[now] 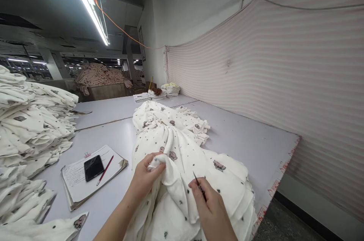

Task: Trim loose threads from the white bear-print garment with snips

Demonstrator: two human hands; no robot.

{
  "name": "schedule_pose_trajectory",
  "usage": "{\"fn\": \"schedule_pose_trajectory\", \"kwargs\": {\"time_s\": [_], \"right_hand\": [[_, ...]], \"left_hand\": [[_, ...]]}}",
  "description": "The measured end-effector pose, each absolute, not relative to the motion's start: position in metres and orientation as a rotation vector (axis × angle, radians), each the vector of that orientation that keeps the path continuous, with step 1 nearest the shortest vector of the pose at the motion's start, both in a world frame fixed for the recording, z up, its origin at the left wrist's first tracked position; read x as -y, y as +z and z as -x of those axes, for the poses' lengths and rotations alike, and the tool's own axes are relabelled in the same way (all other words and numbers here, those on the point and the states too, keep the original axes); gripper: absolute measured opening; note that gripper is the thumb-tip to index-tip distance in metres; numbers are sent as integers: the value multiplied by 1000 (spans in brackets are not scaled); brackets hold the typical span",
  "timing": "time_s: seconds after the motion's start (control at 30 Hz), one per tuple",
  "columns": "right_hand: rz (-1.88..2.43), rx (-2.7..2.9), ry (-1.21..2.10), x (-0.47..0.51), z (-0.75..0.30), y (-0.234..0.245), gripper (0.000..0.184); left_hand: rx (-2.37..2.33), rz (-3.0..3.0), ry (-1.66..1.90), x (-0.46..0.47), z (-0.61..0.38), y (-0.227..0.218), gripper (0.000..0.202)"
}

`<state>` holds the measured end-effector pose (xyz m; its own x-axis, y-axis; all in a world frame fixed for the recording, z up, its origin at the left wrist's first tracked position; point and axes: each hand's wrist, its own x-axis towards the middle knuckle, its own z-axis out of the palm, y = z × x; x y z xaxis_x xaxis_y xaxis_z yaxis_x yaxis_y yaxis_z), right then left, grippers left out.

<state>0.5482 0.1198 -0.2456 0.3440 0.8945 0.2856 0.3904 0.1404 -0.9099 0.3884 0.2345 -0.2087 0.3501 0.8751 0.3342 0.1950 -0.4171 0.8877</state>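
Observation:
A heap of white fabric printed with dark dots and brownish animal motifs lies across the middle of the table. My left hand pinches a fold of this fabric between thumb and fingers, lifted a little above the rest. To the right, over the same heap, my right hand is closed around a slim dark pointed tool. Its tip points up and to the left, apart from the fold in my left hand. The fingers hide most of the tool, so its exact kind does not show.
On the pale table, a paper pad bears a phone and a red pencil. More printed fabric is piled at the left. Folded stacks stand at the far edge beside a striped cloth curtain.

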Motion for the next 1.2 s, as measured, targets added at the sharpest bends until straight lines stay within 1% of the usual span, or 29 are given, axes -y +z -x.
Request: {"fn": "schedule_pose_trajectory", "kwargs": {"time_s": [0.07, 0.17, 0.3, 0.37, 0.4, 0.43, 0.5, 0.6, 0.63, 0.67, 0.7, 0.73, 0.8, 0.87, 0.9, 0.97, 1.07, 1.13, 1.2], "right_hand": [[1476, 1266, 555, -121, -538, -242, 27], [1505, 1306, 551, -124, -535, -241, 19], [1471, 1173, 547, -127, -545, -243, 21], [1480, 1157, 597, -127, -547, -244, 30], [1491, 1208, 619, -127, -546, -244, 29], [1496, 1281, 637, -128, -544, -243, 22], [1485, 1388, 656, -128, -541, -240, 5], [1401, 1392, 534, -127, -541, -238, 8], [1367, 1396, 441, -127, -542, -239, 9], [1330, 1415, 332, -126, -543, -241, 11], [1293, 1446, 220, -126, -545, -244, 12], [1263, 1480, 112, -125, -546, -249, 11], [1224, 1549, -87, -125, -547, -258, 12], [1226, 1577, -186, -123, -547, -266, 10], [1249, 1558, -160, -122, -546, -268, 8], [1323, 1471, 43, -117, -545, -269, 6], [1374, 1363, 376, -106, -545, -261, 20], [1328, 1378, 449, -98, -546, -254, 21], [1300, 1416, 421, -92, -545, -249, 19]], "left_hand": [[-936, -1807, 1195, -229, -385, -205, 28], [-747, -1621, 1260, -226, -379, -207, 15], [-472, -1432, 1155, -228, -369, -219, 17], [-439, -1411, 1132, -228, -366, -224, 14], [-426, -1405, 1129, -227, -365, -225, 15], [-430, -1420, 1126, -225, -365, -224, 14], [-525, -1561, 1089, -222, -364, -221, 13], [-772, -1980, 843, -216, -365, -217, 28], [-809, -2112, 754, -214, -367, -217, 27], [-812, -2219, 712, -212, -370, -219, 20], [-800, -2294, 741, -210, -373, -222, 10], [-772, -2349, 845, -208, -377, -226, 3], [-720, -2395, 1180, -203, -384, -238, 9], [-656, -2409, 1502, -198, -389, -249, 17], [-611, -2422, 1615, -195, -390, -254, 21], [-522, -2443, 1740, -191, -391, -261, 25], [-476, -2442, 1802, -187, -390, -264, 27], [-483, -2446, 1822, -187, -388, -264, 28], [-472, -2481, 1815, -188, -387, -264, 30]]}}
